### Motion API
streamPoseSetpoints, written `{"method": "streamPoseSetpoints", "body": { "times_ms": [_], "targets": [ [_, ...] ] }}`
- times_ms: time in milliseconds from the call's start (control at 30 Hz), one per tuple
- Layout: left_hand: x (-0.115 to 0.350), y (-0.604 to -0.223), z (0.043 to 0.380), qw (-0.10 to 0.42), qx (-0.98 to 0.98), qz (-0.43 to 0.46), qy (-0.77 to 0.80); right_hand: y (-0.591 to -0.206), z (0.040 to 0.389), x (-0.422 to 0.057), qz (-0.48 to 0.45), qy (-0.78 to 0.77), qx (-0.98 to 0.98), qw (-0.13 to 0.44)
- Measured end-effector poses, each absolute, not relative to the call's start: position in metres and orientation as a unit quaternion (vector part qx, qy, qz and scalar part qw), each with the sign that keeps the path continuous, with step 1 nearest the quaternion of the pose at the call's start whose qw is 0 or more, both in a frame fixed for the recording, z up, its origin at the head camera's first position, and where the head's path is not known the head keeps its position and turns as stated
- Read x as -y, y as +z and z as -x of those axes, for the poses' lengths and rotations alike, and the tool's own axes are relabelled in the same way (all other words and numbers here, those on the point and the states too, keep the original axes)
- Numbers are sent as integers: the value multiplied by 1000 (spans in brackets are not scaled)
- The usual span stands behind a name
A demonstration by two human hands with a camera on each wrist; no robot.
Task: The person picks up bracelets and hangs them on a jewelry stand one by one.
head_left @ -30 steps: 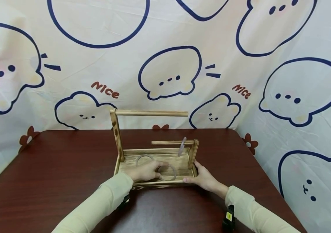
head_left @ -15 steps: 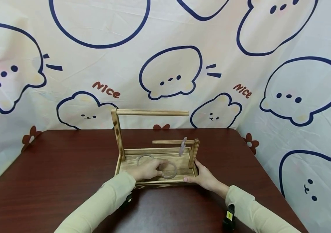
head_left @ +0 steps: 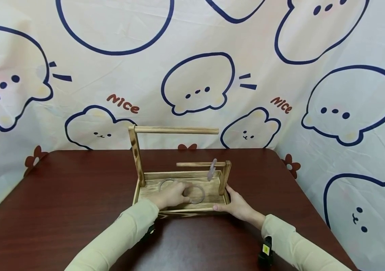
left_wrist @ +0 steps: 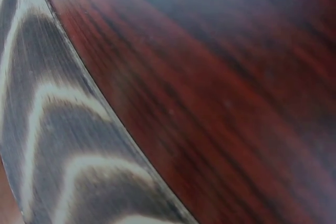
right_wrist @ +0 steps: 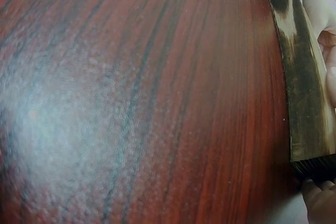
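A wooden jewellery stand (head_left: 178,210) stands on the table, with a shallow tray base and two posts bearing horizontal bars. My left hand (head_left: 172,194) reaches into the tray and pinches the left side of a translucent bangle (head_left: 204,195) between thumb and fingers. Partly behind that hand is another bangle (head_left: 161,183), lying in the tray. A third bangle (head_left: 211,170) hangs on the lower bar (head_left: 192,165) near its post. With my right hand (head_left: 238,205) I grip the tray's right front corner, thumb on the front edge. In the right wrist view, fingers (right_wrist: 317,203) touch the tray's end.
The upper bar (head_left: 178,130) extends rightward from the tall left post (head_left: 136,156), above the tray. Dark reddish-brown tabletop (head_left: 77,195) surrounds the stand. A patterned cloth (head_left: 199,37) hangs behind the table and at its sides.
The thumb and fingers of my left hand have closed on the bangle, and the bangle has shifted slightly away from the tray's front edge. My right hand keeps its grip on the corner.
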State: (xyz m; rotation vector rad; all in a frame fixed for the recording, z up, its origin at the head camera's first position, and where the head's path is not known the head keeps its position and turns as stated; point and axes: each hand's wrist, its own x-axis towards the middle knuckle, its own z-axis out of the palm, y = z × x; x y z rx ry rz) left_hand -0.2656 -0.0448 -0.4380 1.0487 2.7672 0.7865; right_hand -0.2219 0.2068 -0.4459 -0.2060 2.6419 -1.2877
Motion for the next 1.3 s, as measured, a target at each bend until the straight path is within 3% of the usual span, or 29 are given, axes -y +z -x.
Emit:
{"method": "streamPoseSetpoints", "body": {
  "times_ms": [200, 633, 1300],
  "targets": [
    [45, -435, 267, 50, -908, -339, 243, -446, 222, -208, 70, -435, -893, 94],
    [27, -436, 274, 143, -906, -338, 210, -449, 219, -207, 65, -445, -888, 96],
    [22, -431, 271, 122, -918, -319, 201, -448, 221, -208, 73, -450, -886, 86]
  ]
}}
